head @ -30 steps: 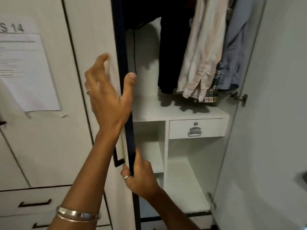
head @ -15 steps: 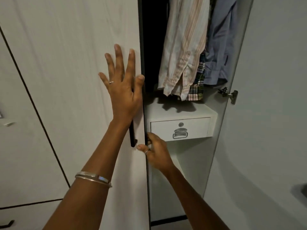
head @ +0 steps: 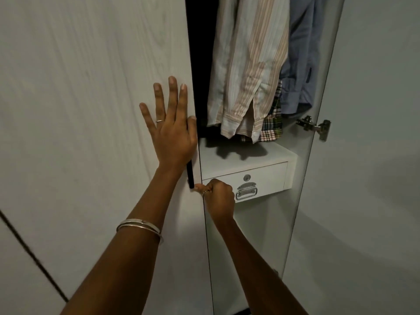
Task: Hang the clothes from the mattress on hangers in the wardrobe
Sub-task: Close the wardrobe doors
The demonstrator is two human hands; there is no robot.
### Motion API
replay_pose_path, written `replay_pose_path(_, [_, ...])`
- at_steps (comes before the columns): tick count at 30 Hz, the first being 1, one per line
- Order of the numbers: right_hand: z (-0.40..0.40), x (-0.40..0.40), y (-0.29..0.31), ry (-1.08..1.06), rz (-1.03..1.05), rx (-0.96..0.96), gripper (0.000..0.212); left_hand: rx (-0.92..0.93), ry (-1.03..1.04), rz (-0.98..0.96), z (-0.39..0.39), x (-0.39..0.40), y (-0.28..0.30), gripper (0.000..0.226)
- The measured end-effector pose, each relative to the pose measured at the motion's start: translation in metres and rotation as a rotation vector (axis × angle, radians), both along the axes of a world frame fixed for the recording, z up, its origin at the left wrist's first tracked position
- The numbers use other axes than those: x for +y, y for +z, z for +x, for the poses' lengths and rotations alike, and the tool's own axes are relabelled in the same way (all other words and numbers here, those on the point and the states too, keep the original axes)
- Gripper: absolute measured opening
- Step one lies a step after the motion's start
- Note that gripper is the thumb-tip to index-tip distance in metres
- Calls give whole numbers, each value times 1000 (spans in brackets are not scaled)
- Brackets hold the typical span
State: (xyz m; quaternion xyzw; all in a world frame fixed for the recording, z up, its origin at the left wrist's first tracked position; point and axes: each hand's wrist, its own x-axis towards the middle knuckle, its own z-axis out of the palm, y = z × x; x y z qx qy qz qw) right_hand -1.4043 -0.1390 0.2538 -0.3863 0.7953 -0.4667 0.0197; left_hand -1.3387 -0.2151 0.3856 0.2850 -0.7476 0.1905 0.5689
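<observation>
closing step, i judge: left hand [head: 169, 130] flat, fingers spread on the wardrobe door [head: 91, 110], right hand [head: 219, 194] curled round its edge below, hung shirts [head: 247, 71] beyond the fingertips; next, push shut.

My left hand [head: 169, 130] has pushed the wardrobe door [head: 102, 110] nearer shut, narrowing the gap; my right hand [head: 219, 196] rose slightly.

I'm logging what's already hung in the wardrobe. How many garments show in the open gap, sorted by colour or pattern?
Striped shirt: 1
Blue shirt: 1
Plaid garment: 1
Total: 3 that can be made out; the dark left part of the gap may hide more.
</observation>
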Motion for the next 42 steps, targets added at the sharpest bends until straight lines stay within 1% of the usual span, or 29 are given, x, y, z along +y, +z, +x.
replay_pose_path(2, [-1,-4,2,-29,36,11,48,-17,23,-9,0,-6,-4,57])
replay_pose_path(6, [1,-5,2,-62,48,15,54,-11,4,-11,0,-8,-3,58])
replay_pose_path(9, [-1,3,-5,-6,52,2,50,-7,-15,-24,6,-6,-1,57])
replay_pose_path(10, [-7,16,-10,-4,34,-8,48,-1,-25,-2,5,0,0,55])
replay_pose_path(12, [-19,50,-16,16,-56,-58,45,75,-42,129,-1,22,5,48])
replay_pose_path(13, [-23,70,-16,23,-97,-78,43,145,-72,191,-5,36,9,41])
replay_pose_path(14, [-31,100,-16,-2,-125,-82,41,207,-121,209,-16,58,12,35])
replay_pose_path(15, [-35,123,-13,-22,-148,-67,40,253,-162,161,-22,75,13,29])
replay_pose_path(16, [-41,153,-8,-74,-171,-38,40,262,-255,120,-33,94,14,25])
replay_pose_path(17, [-50,186,-2,-155,-206,-3,40,261,-410,113,-48,118,16,23])
replay_pose_path(18, [-58,220,7,-246,-250,43,41,241,-591,155,-64,143,17,23])
replay_pose_path(20, [-73,281,19,-452,-371,134,43,180,-979,333,-95,188,14,22])
replay_pose_path(22, [-88,338,27,-719,-530,224,41,114,-1286,555,-125,237,13,19])
replay_pose_path(23, [-96,361,28,-834,-599,263,37,88,-1356,620,-139,258,11,18])
replay_pose_path(24, [-105,380,28,-908,-640,291,33,73,-1381,659,-151,277,10,17])
replay_pose_path(25, [-117,400,28,-924,-647,288,27,78,-1391,688,-166,299,9,15])
replay_pose_path(27, [-142,422,22,-823,-597,180,19,100,-1373,688,-189,332,9,13])
replay_pose_path(28, [-154,428,20,-760,-557,132,19,84,-1349,666,-201,347,9,24])
replay_pose_path(31, [-183,436,12,-538,-448,-32,22,-78,-1211,588,-234,385,12,81])
replay_pose_path(32, [-193,437,9,-484,-401,-39,29,-120,-1153,584,-244,398,12,96])
replay_pose_path(34, [-205,434,-2,-483,-346,23,51,-160,-1063,568,-257,413,8,114])
replay_pose_path(35, [-209,433,-7,-483,-359,46,53,-162,-1028,561,-261,418,5,119])
replay_pose_path(36, [-210,433,-9,-470,-393,60,48,-156,-998,554,-263,420,3,121])
replay_pose_path(39, [-202,434,-4,-375,-524,52,22,-151,-972,553,-258,423,2,121])
replay_pose_path(42, [-185,430,2,-294,-648,117,22,-130,-996,477,-234,417,5,116])
